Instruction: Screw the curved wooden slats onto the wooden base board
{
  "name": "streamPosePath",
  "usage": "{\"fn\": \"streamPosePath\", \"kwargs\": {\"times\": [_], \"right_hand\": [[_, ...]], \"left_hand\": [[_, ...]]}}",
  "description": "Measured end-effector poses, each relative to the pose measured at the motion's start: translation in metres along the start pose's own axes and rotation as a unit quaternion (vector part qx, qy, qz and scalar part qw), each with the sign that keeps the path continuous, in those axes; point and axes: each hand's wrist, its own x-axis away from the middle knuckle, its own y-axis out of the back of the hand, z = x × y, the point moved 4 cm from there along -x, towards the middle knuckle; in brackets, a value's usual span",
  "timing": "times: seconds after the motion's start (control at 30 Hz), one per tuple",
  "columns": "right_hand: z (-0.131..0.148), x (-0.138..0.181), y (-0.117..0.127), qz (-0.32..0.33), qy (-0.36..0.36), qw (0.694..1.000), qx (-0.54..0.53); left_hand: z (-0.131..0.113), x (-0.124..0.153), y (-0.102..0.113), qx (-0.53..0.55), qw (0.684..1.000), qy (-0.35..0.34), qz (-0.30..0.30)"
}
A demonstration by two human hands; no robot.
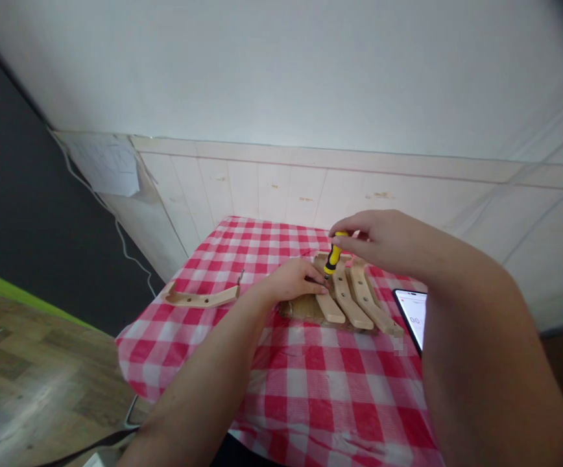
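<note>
My right hand (383, 237) is closed around the top of a yellow and black screwdriver (333, 258). The tool slants down, its tip meeting the leftmost of three curved wooden pieces (331, 309). My left hand (296, 280) grips that piece beside the tip, thumb and fingers close together; whether they also pinch a screw is hidden. Two similar wooden pieces, a middle one (352, 303) and a right one (371, 303), lie alongside, both with dark holes. A brown cardboard sheet (301, 307) lies under the pieces.
Another curved wooden piece (206, 299) lies apart at the left, a thin metal part (241, 277) at its end. A lit phone (410, 314) is at the right, partly behind my right arm. The red-checked tablecloth (301, 376) reaches the wall (281, 188) at the back.
</note>
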Motion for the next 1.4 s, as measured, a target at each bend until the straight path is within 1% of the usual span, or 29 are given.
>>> {"fn": "streamPosePath", "kwargs": {"times": [0.07, 0.13, 0.23, 0.33, 0.47, 0.53, 0.6, 0.67, 0.73, 0.83, 0.97, 1.1, 1.17, 1.27, 1.33, 1.4], "right_hand": [[0.001, -0.004, 0.000, -0.022, -0.001, 0.999, 0.040], [0.001, -0.007, -0.001, -0.034, -0.008, 0.998, 0.058], [0.004, -0.008, -0.002, -0.031, 0.007, 0.999, 0.027], [0.007, -0.004, -0.001, -0.028, 0.018, 0.999, -0.013], [0.008, 0.003, 0.001, 0.025, -0.015, 0.999, -0.036], [0.007, 0.004, 0.002, 0.037, -0.012, 0.999, -0.013], [0.004, 0.002, 0.003, 0.024, -0.030, 0.999, 0.029], [0.000, 0.000, 0.003, 0.003, -0.067, 0.996, 0.062], [-0.001, -0.002, 0.002, -0.013, -0.083, 0.994, 0.064], [0.005, -0.003, 0.000, -0.020, -0.052, 0.998, 0.025], [0.012, 0.001, 0.000, 0.002, 0.001, 1.000, -0.022], [0.016, 0.004, 0.000, 0.029, 0.033, 0.999, -0.020], [0.017, 0.003, -0.001, 0.016, 0.028, 0.999, 0.003], [0.017, -0.003, -0.005, -0.030, 0.015, 0.999, 0.033], [0.017, -0.007, -0.008, -0.048, 0.027, 0.998, 0.036], [0.019, -0.010, -0.011, -0.045, 0.055, 0.997, 0.016]], "left_hand": [[0.002, 0.000, -0.001, 0.003, 1.000, 0.002, -0.001], [0.002, -0.001, -0.001, 0.008, 1.000, -0.005, -0.002], [0.001, -0.001, -0.001, 0.005, 1.000, -0.013, -0.005], [-0.001, 0.000, 0.001, -0.003, 1.000, 0.001, -0.014], [-0.003, 0.001, 0.003, -0.007, 1.000, 0.008, -0.011], [-0.003, 0.001, 0.002, -0.005, 1.000, 0.001, -0.010], [-0.001, 0.001, 0.002, 0.000, 1.000, -0.004, -0.012], [0.000, 0.000, 0.001, 0.004, 1.000, -0.004, -0.014], [0.002, -0.001, 0.000, 0.002, 1.000, 0.003, -0.016], [0.003, -0.002, 0.000, -0.001, 1.000, 0.013, -0.018], [0.001, -0.002, 0.000, 0.008, 1.000, 0.002, -0.013], [0.000, -0.002, 0.000, 0.023, 0.999, 0.012, -0.021], [-0.002, -0.001, -0.001, 0.029, 0.999, 0.016, -0.025], [-0.002, -0.001, -0.001, 0.037, 0.999, 0.017, -0.025], [-0.001, -0.001, -0.001, 0.039, 0.999, 0.018, -0.026], [-0.001, -0.001, -0.001, 0.036, 0.999, 0.019, -0.025]]}}
